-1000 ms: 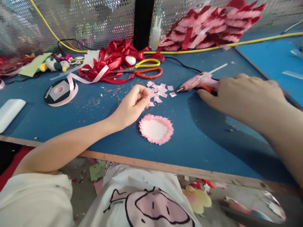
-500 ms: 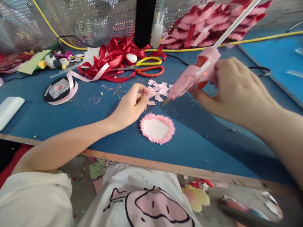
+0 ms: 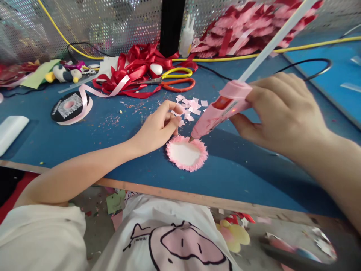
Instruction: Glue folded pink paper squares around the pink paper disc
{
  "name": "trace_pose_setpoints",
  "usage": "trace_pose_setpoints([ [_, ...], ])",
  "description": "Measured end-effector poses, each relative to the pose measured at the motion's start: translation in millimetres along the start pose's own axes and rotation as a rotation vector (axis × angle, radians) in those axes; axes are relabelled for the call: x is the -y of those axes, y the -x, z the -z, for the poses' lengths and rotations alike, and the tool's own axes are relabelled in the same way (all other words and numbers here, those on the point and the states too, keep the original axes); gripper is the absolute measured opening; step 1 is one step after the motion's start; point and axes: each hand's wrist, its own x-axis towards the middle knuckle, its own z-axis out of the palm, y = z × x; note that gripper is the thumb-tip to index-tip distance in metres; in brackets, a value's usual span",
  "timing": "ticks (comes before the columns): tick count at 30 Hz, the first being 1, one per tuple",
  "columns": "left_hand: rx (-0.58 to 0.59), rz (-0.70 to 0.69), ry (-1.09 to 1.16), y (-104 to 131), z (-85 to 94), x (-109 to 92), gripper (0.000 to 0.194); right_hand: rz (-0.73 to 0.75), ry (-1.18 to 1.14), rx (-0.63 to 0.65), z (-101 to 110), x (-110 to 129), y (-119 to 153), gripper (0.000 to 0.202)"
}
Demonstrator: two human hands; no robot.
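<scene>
My right hand (image 3: 284, 109) is wrapped round a pink hot glue gun (image 3: 216, 114) with a long glue stick out of its back. Its nozzle points down at the far rim of a small oval piece with a white middle and fluffy pink edge (image 3: 184, 153), which lies flat on the table. My left hand (image 3: 158, 128) rests just behind and left of that oval, fingers curled together; whatever they may hold is hidden. Small cut pieces of pink ribbon (image 3: 194, 106) lie scattered beside its fingertips.
Scissors (image 3: 177, 79) with yellow and orange handles lie by a heap of red ribbon (image 3: 135, 64). A pink ribbon spool (image 3: 67, 107) sits at the left. Pink fluffy pieces (image 3: 245, 28) are piled at the back, behind a yellow cable (image 3: 217, 59).
My right hand has brought the glue gun down and towards me, its nozzle moving from beside the ribbon pieces to the oval's far rim. My left hand has shifted only slightly.
</scene>
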Motion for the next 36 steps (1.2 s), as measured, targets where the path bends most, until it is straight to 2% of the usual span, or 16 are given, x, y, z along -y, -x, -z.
trace_pose_setpoints([
  [4,0.009,0.015,0.009,-1,0.4,0,0.008,0.131,0.013,-0.102,1,0,-2,0.037],
  [9,0.026,0.014,-0.009,-2,1.2,1,0.006,0.069,0.006,-0.054,0,3,-2,0.027],
  [12,0.035,0.004,-0.028,-3,1.4,3,0.006,0.113,0.021,-0.097,1,5,-3,0.023],
  [15,0.042,-0.008,-0.041,-4,1.6,5,0.005,0.154,0.052,-0.14,2,6,-6,0.024],
  [29,0.057,-0.029,-0.065,-4,2.5,8,0.004,0.217,0.038,-0.173,7,6,-11,0.024],
  [36,0.057,-0.044,-0.074,-3,3.7,8,0.004,0.21,-0.023,-0.123,3,3,-8,0.03],
])
